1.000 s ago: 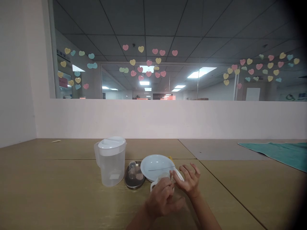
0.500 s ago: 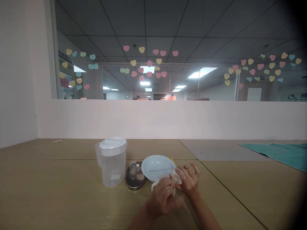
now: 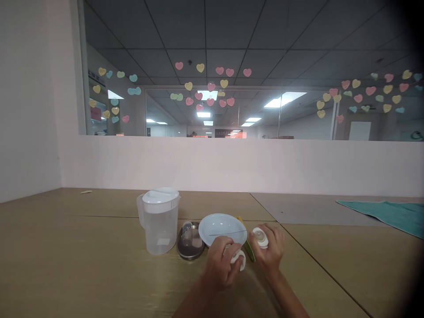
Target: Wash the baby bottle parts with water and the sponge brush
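Observation:
In the head view my left hand [image 3: 221, 265] is closed around a white plastic piece [image 3: 239, 259] with a curved, handle-like edge; my fingers cover much of it. My right hand [image 3: 270, 251], a short way to the right, grips a white ring with a clear domed centre [image 3: 260, 237], which looks like a baby bottle's collar and teat. Just beyond both hands is a white bowl [image 3: 217, 222] with a thin wire-like rod [image 3: 228, 232] lying across it. Between the hands a yellow-green strip [image 3: 249, 251] lies beside the bowl.
A lidded translucent pitcher [image 3: 161, 225] stands on the left. Beside it, an oval metal tray [image 3: 190, 255] holds a clear plastic cup-like piece [image 3: 187, 234]. A green cloth [image 3: 391, 216] lies far right. The wall [image 3: 198, 163] rises behind the table.
My hands have moved apart, the right one going right with the ring and domed piece. The left still holds the white piece. More of the yellow-green strip shows.

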Demonstrator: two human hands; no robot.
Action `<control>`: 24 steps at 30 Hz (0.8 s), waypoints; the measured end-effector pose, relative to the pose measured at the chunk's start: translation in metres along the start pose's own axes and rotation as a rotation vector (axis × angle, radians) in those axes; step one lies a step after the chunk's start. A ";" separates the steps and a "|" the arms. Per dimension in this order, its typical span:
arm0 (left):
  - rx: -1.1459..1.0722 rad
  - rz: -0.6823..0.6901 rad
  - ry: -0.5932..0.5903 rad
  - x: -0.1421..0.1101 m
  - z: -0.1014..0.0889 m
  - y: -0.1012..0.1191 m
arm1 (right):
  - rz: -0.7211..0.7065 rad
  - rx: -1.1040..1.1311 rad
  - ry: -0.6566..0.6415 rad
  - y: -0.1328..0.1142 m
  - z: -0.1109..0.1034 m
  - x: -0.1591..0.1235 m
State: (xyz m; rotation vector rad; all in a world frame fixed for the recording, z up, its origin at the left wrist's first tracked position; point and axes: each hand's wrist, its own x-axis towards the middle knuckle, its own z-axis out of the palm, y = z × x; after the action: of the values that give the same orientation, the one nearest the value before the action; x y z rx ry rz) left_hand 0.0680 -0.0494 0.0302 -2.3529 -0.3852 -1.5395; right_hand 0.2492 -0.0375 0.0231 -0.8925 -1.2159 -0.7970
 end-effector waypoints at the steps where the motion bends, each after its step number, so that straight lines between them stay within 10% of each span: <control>1: -0.019 -0.044 -0.036 -0.002 0.002 0.000 | 0.048 0.045 -0.020 -0.002 -0.001 -0.001; 8: -0.133 -0.361 0.032 -0.014 0.020 -0.003 | -0.003 0.404 -0.341 -0.033 0.004 -0.016; 24: -0.055 -0.217 -0.056 -0.017 0.015 -0.010 | 0.110 0.448 -0.418 -0.045 0.010 -0.022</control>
State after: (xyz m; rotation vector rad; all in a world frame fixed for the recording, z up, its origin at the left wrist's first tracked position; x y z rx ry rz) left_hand 0.0699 -0.0351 0.0102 -2.4691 -0.6379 -1.5975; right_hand 0.2013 -0.0478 0.0086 -0.7618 -1.6145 -0.2303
